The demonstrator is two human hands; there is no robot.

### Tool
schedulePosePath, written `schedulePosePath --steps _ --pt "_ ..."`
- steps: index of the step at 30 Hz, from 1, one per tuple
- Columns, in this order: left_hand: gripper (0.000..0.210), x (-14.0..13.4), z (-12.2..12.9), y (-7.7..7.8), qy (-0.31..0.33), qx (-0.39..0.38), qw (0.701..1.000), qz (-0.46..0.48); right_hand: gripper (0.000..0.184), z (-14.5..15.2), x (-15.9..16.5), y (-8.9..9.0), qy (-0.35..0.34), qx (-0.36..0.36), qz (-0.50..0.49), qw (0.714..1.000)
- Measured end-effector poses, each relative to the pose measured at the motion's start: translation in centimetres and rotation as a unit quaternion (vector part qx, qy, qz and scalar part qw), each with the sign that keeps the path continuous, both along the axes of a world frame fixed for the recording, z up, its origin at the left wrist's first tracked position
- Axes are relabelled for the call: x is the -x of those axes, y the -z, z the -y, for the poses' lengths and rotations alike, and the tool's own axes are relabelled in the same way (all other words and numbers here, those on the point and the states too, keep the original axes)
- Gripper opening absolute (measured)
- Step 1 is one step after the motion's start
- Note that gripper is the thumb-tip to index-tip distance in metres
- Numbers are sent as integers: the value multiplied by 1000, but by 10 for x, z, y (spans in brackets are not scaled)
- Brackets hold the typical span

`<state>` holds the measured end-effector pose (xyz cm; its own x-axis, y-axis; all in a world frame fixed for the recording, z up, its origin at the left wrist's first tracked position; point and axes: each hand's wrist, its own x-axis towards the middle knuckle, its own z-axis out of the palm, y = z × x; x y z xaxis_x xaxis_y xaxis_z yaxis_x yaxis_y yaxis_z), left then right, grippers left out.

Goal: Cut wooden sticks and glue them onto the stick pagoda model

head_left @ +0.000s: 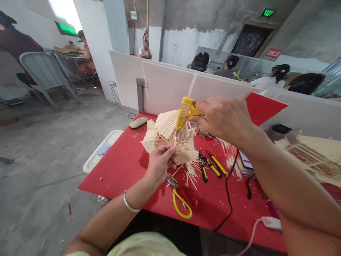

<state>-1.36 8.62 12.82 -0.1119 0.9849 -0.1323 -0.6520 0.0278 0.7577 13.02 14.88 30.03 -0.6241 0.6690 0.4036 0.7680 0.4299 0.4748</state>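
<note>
I judge the thin stick (175, 140), pinched in my left grip (165, 158), light, stiff, snappable, best held below the nozzle; right grip (223, 120) wraps the glue gun (182, 117).

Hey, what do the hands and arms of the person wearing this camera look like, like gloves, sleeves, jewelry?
The left hand and the right hand are both ungloved, and the forearms are bare. A silvery bracelet circles the left wrist; none shows on the right. A pale yellow-green garment shows at the bottom edge.
</note>
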Motion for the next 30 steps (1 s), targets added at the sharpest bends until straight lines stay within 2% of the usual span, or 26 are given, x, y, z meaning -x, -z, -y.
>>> schedulePosePath --steps 9,24,30 --pt "33 3 -5 0 18 12 1000 9 45 -16 12 -16 -10 23 48 999" --pt "33 3 -9 1 21 10 1000 14 45 -16 10 -12 -26 15 45 999" --pt "33 1 -9 -3 17 11 1000 16 44 -14 10 -14 -36 14 45 998"
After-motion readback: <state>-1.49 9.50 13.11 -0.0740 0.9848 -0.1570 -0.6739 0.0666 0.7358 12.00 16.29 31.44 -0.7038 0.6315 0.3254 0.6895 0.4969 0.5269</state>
